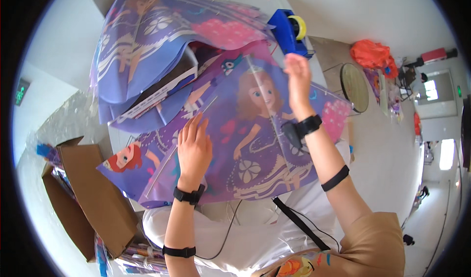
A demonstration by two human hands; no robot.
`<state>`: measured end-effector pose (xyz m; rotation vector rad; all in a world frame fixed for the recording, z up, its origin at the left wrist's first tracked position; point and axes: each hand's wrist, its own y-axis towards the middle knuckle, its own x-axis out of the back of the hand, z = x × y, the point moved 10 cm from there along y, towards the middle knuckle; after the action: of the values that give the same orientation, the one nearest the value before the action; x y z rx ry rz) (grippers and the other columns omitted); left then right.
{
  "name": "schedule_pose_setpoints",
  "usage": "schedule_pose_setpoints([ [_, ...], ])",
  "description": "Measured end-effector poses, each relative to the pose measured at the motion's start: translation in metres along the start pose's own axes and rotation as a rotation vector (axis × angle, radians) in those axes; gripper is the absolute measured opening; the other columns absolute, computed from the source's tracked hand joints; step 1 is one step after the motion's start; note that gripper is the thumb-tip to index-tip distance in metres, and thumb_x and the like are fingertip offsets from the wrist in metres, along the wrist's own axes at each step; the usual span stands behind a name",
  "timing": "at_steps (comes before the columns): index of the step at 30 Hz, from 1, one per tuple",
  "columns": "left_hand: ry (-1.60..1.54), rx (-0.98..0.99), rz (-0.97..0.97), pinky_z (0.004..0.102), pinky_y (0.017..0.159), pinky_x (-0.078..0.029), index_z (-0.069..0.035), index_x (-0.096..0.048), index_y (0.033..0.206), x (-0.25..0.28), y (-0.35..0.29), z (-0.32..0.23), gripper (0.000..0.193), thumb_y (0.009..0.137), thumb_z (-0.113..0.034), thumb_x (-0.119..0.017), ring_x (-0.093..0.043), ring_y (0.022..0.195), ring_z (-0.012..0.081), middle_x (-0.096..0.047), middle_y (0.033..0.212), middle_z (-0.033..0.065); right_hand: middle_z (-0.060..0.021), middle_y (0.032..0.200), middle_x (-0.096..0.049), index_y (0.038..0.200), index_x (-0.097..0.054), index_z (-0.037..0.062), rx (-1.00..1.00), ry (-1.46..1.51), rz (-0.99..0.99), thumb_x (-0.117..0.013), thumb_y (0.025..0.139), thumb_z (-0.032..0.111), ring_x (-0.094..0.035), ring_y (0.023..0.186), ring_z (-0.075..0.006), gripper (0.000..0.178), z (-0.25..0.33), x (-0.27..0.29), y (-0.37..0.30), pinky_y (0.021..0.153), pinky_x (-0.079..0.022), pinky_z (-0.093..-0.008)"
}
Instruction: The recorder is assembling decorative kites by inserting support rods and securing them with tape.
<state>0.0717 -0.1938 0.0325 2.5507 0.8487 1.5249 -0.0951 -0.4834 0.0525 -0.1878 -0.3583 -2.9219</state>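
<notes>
Purple, thin sheet spread over the counter looks light, floppy, slippery (easily creased, I'd guess); best gripped along its 2 pale rods. Left hand rests on it, unclenched; right hand, loosely curled, seems empty.

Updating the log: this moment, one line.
left hand over purple printed sheet | right hand near blue tape dispenser | open brown cardboard box, left
</notes>
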Motion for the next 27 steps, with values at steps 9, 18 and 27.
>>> schedule_pose_setpoints([
  [9,-0.136,-0.036,-0.042,0.0428,0.092,-0.047,-0.003,-0.06,0.109,0.011,0.009,-0.019,0.032,0.079,0.005,-0.059,-0.057,0.106,0.0318,-0.059,0.118,0.0115,-0.0085,0.106,-0.069,0.099,-0.071,0.0016,-0.291,-0.467,0.288,-0.065,0.092,0.032,-0.06,0.099,-0.0146,0.032,-0.074,0.091,0.157,0.091,-0.042,-0.0283],
  [18,-0.161,-0.01,-0.015,0.0411,0.086,-0.049,-0.002,-0.062,0.104,0.008,0.004,-0.01,0.028,0.078,0.007,-0.058,-0.058,0.101,0.0323,-0.06,0.116,0.0115,-0.0011,0.102,-0.069,0.098,-0.074,0.0111,-0.49,-0.364,0.206,-0.079,0.075,0.043,-0.051,0.11,-0.0156,0.039,-0.058,0.089,0.143,0.094,-0.033,-0.0376],
  [27,-0.171,0.012,-0.029,0.0401,0.087,-0.049,-0.002,-0.062,0.106,0.013,0.003,-0.004,0.028,0.08,0.007,-0.058,-0.057,0.102,0.033,-0.061,0.117,0.0113,0.0045,0.094,-0.065,0.095,-0.066,0.0149,-0.525,-0.435,0.24,-0.078,0.079,0.041,-0.06,0.088,-0.009,0.033,-0.059,0.116,0.138,0.074,-0.038,-0.0272],
])
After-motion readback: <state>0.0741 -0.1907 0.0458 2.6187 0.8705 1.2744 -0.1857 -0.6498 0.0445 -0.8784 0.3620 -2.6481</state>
